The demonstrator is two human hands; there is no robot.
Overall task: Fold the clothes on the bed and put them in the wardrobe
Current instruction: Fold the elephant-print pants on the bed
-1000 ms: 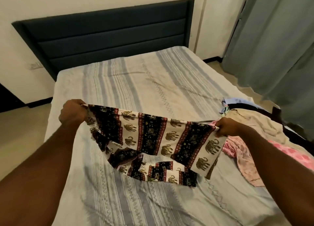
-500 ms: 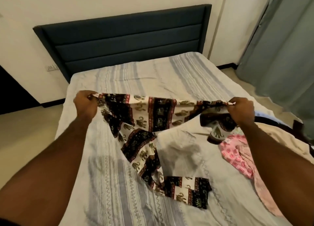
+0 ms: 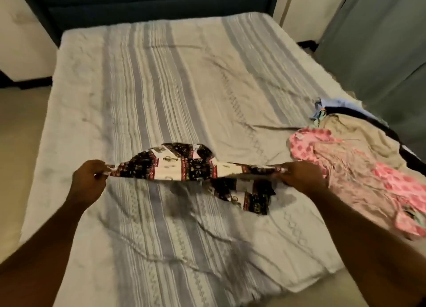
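A thin, limp patterned garment (image 3: 184, 166), printed in black, cream and red bands with small motifs too blurred to make out, is stretched taut between two hands above the near middle of the bed (image 3: 161, 94); its upper edge runs almost straight from hand to hand, one loose fold bulges on the far side of that line, and a ragged flap hangs down toward the right, its lower end touching or just over the sheet, which of the two cannot be told; the left hand (image 3: 88, 182) has its fingers curled tight and pinches the left end of the cloth between thumb and fingers; the right hand (image 3: 299, 180) is likewise curled, clamped on the bunched right end; the bed's cover is a soft, faintly wrinkled woven sheet, pale with grey-blue lengthwise stripes and zigzag stitching; on the right side of the bed lies a rumpled heap of clothes (image 3: 359, 168), just beside the right hand, with a pink patterned piece, a dusty rose one, a beige one and dark and blue cloth at its far edge; a padded dark headboard (image 3: 149, 4) stands at the far end; a grey-green curtain (image 3: 380, 41) hangs in smooth folds at the far right.
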